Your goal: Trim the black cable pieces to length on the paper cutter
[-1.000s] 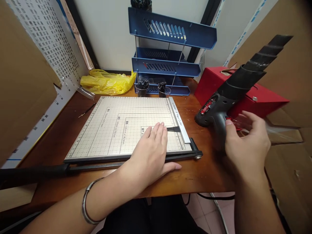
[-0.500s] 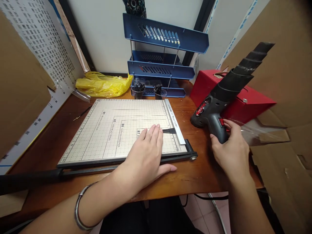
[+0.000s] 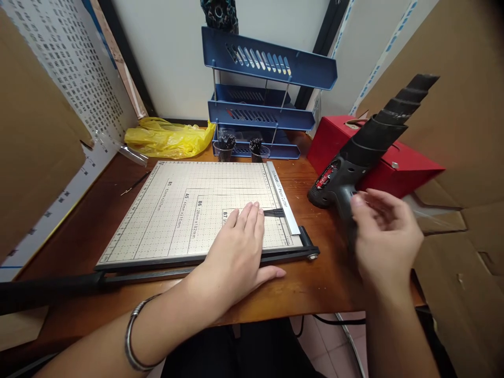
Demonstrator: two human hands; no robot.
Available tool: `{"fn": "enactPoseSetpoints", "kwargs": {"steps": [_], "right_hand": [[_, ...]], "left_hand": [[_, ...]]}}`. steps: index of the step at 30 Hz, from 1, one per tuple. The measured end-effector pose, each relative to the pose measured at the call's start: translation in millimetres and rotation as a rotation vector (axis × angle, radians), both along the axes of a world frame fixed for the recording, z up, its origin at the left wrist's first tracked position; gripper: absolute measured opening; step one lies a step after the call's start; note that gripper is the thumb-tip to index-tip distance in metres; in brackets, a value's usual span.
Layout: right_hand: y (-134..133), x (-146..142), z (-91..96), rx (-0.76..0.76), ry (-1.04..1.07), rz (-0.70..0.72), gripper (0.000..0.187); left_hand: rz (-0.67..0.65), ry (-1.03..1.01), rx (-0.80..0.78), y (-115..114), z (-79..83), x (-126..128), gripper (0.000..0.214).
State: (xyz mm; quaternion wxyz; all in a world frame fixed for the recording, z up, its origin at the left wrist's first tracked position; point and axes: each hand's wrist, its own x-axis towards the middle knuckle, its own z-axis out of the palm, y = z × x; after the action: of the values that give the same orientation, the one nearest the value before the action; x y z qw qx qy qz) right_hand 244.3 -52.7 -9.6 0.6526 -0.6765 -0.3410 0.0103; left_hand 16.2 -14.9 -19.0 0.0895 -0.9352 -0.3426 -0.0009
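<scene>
My left hand (image 3: 239,241) lies flat on the paper cutter (image 3: 165,210), fingers stretched out over a bundle of thin black strands (image 3: 273,212). The strands' visible ends lie against the cutter's silver edge strip (image 3: 282,197); the rest is under my fingers. My right hand (image 3: 388,226) is raised beside the grip of a black heat gun (image 3: 342,176), its fingers loosely curled, apart from the thumb, and holding nothing visible. The heat gun's stepped nozzle points up to the right. Along the cutter's near side runs the blade arm, with its black handle (image 3: 47,282) at the left.
Behind the cutter stand two clear cups (image 3: 224,152) of black strands and a blue tiered rack (image 3: 260,113). A yellow plastic bag (image 3: 169,137) lies at the back left. The red box (image 3: 409,163) sits behind the heat gun, and cardboard (image 3: 452,262) borders the right.
My right hand has let go of the heat gun's grip and risen slightly to the right. My left hand stays flat on the cutter.
</scene>
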Motion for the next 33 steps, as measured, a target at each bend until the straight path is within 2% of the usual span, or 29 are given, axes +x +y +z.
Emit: {"fn": "enactPoseSetpoints", "kwargs": {"steps": [2, 3, 5, 7, 9, 13, 15, 17, 19, 24, 26, 29, 31, 33], "right_hand": [[13.2, -5.9, 16.2, 0.103, 0.590, 0.368, 0.070], [21.7, -6.9, 23.2, 0.169, 0.794, 0.522, 0.074], [40.2, -6.1, 32.9, 0.383, 1.159, 0.771, 0.069], [57.2, -3.8, 36.8, 0.691, 1.536, 0.838, 0.074], [69.3, -2.0, 36.9, 0.921, 1.874, 0.852, 0.076], [78.3, -0.8, 36.3, 1.252, 2.437, 0.803, 0.078], [80.5, -0.8, 37.9, 1.392, 2.623, 0.752, 0.083], [84.1, -1.2, 39.9, 1.485, 2.678, 0.750, 0.089], [89.1, -2.4, 40.9, 1.525, 2.628, 0.772, 0.093], [96.2, -8.8, 39.0, 1.498, 2.527, 0.786, 0.092], [93.2, -13.6, 39.3, 1.441, 2.430, 0.814, 0.090], [85.2, -24.4, 44.0, 1.292, 2.171, 0.880, 0.084], [81.3, -33.3, 48.5, 1.143, 1.979, 0.922, 0.074], [80.8, -42.1, 52.2, 1.017, 1.690, 0.890, 0.064]], "left_hand": [[-0.002, -0.001, 0.010, 0.1, -0.3, 0.2, 0.114], [-0.001, 0.001, 0.012, 0.1, -0.2, 0.4, 0.114], [0.003, 0.006, 0.012, -0.1, 0.4, 0.7, 0.114], [0.002, 0.011, 0.009, -0.5, 1.1, 0.9, 0.114], [-0.001, 0.014, 0.010, -0.8, 1.5, 0.9, 0.115], [-0.002, 0.004, 0.015, -0.6, 0.4, 0.4, 0.115], [0.000, -0.007, 0.016, -0.3, -0.3, 0.1, 0.115], [0.002, -0.010, 0.020, 0.1, -0.6, -0.1, 0.114], [0.003, -0.006, 0.022, 0.4, -0.5, -0.3, 0.114], [0.002, -0.013, 0.018, 0.4, -1.7, -0.6, 0.115], [0.007, -0.018, 0.025, -0.3, -2.8, -0.6, 0.114], [0.008, -0.019, 0.028, -1.3, -2.9, -0.5, 0.114], [0.009, -0.014, 0.016, -1.7, -1.5, -0.4, 0.114], [0.013, -0.008, -0.003, -1.7, 0.6, -0.5, 0.114]]}}
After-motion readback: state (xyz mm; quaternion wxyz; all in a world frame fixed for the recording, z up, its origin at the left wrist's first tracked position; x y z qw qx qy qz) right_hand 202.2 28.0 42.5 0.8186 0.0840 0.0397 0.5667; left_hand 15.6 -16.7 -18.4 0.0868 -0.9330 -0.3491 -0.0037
